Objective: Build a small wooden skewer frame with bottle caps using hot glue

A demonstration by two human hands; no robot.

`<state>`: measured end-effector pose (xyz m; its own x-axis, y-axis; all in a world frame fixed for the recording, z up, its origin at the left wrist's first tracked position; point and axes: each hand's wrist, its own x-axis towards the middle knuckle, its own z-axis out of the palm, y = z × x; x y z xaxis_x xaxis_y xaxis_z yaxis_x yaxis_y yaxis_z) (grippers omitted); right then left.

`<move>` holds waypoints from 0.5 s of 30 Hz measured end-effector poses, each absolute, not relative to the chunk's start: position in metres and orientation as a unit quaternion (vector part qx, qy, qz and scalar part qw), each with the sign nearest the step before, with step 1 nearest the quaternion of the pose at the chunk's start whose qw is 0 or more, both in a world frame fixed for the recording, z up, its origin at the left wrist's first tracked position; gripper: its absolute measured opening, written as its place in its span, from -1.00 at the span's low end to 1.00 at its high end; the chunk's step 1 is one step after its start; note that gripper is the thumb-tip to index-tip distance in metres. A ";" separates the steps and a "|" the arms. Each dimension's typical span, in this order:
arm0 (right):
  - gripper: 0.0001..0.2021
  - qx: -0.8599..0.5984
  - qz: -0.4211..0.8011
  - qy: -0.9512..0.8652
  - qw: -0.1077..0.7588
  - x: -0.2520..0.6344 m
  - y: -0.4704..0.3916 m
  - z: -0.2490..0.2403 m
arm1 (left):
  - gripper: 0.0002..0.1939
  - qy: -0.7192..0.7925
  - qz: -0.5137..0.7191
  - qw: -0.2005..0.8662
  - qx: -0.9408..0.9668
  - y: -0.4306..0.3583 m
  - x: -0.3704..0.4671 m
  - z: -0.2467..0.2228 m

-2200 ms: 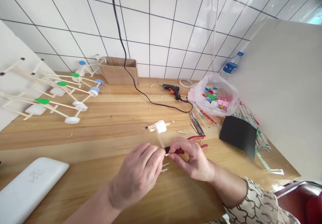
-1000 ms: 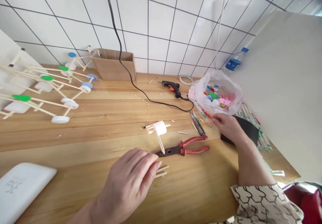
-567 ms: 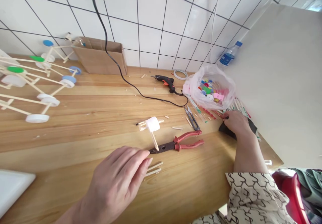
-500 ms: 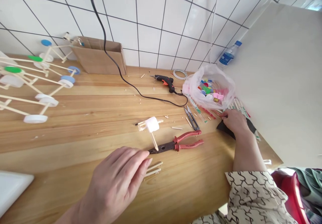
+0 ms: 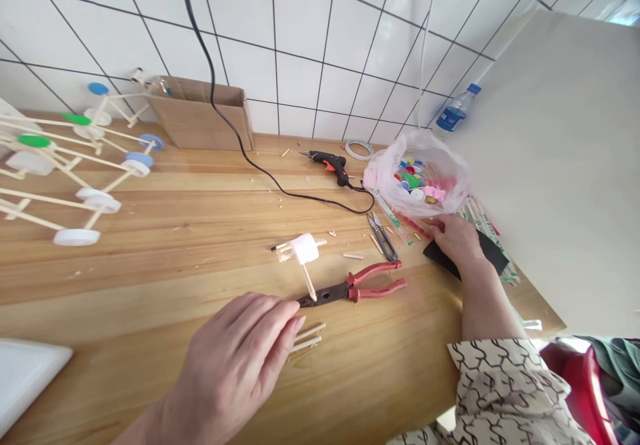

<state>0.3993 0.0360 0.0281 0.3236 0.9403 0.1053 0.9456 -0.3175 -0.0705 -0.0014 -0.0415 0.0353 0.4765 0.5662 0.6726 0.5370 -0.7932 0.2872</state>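
My left hand (image 5: pixel 235 362) is closed, fingers pressed together, its fingertips beside the jaw tips of red-handled pliers (image 5: pixel 353 288); what it holds, if anything, is hidden. Thin wooden sticks (image 5: pixel 310 340) lie by its thumb. Behind the pliers' jaws is a small piece with a white cap-like cylinder (image 5: pixel 305 249) and a stick leg leaning down to the jaws. At the right, my right hand (image 5: pixel 457 240) is closed at the far edge of a black sheet (image 5: pixel 493 253), its fingertips partly hidden. Straws in printed wrappers (image 5: pixel 483 222) lie beside and beneath the sheet.
Behind lie a glue gun (image 5: pixel 330 164), a tape roll (image 5: pixel 359 150), thread snips (image 5: pixel 384 238) and a plastic bag (image 5: pixel 390 175) of coloured caps. A stick frame with cap wheels (image 5: pixel 77 236), a cardboard box (image 5: pixel 203 118) and a bottle (image 5: pixel 456 110) stand farther off. A black cord (image 5: pixel 280 188) crosses the table.
My right hand has moved a little to the left, and the black sheet's left edge has shifted with it. My left hand has stayed almost where it was.
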 end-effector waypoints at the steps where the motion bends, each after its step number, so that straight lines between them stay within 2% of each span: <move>1: -0.82 -0.801 -0.009 -0.592 0.084 0.397 0.036 0.026 | -0.91 0.320 0.398 0.017 0.859 -0.041 -0.001 0.035; 6: -0.66 -0.739 0.075 -0.639 0.200 0.380 0.049 0.017 | -0.92 0.323 0.399 0.011 0.858 -0.041 -0.001 0.034; 11: -0.55 -0.712 0.104 -0.633 0.286 0.372 0.071 0.018 | -0.92 0.325 0.403 0.008 0.855 -0.040 0.000 0.035; 15: -0.69 -0.733 0.083 -0.614 0.280 0.367 0.080 0.019 | -0.91 0.329 0.401 0.002 0.855 -0.041 0.000 0.035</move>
<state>0.3666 0.0797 0.0194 0.2316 0.9469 0.2231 0.8541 -0.0881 -0.5126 0.0001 -0.0405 0.0354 0.4610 0.5643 0.6848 0.5615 -0.7831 0.2674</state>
